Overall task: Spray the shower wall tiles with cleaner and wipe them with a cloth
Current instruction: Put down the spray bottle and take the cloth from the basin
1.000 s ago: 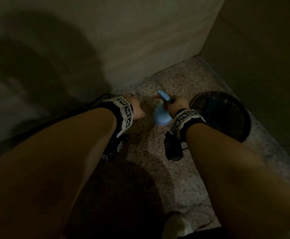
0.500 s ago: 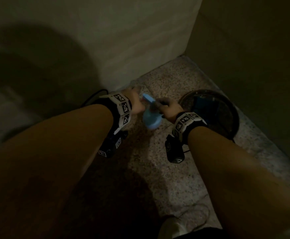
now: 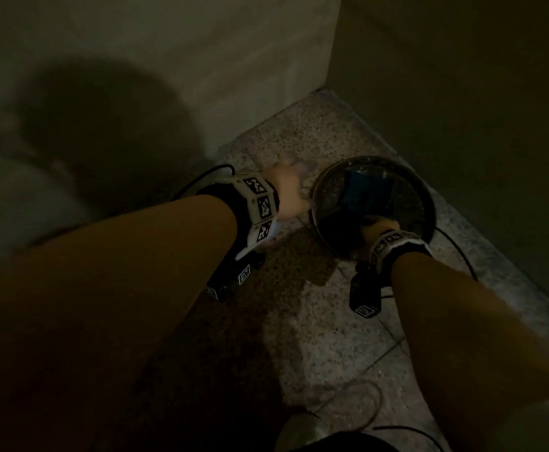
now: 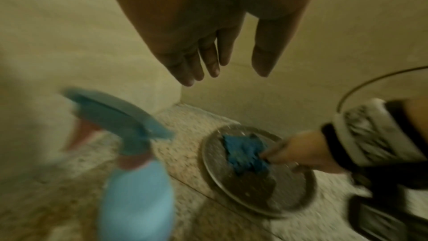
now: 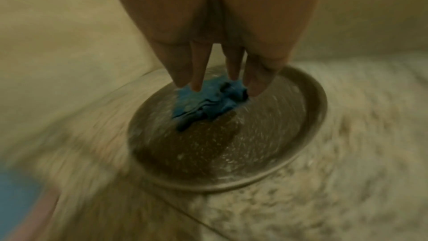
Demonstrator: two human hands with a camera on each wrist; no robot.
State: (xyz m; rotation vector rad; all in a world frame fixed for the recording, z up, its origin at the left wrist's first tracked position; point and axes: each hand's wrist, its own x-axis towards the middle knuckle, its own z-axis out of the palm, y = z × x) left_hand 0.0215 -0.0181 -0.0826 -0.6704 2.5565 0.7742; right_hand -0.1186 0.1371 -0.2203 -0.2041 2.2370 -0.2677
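A light blue spray bottle [image 4: 136,190] with a darker blue trigger head stands blurred on the speckled floor, below my left hand [image 4: 229,77]. That hand is open, fingers straight, holding nothing; it shows blurred in the head view [image 3: 288,187]. A crumpled blue cloth [image 5: 203,103] lies in a round metal bowl [image 5: 319,102]. My right hand [image 5: 220,87] reaches down into the bowl, its straight fingertips touching the cloth. From the head view the right hand [image 3: 376,225] is over the bowl's near rim [image 3: 426,203], with the cloth [image 3: 364,194] just beyond it.
Pale wall tiles [image 3: 201,60] rise at the left and back, and a darker wall [image 3: 462,109] closes the right side, forming a corner. The speckled floor [image 3: 332,321] is dim and shadowed. Thin black cables [image 3: 459,252] trail from my wrists.
My right hand let go of the spray bottle and moved right into the bowl onto the cloth. The left hand, at the bottle half a second ago, now hovers open above it.
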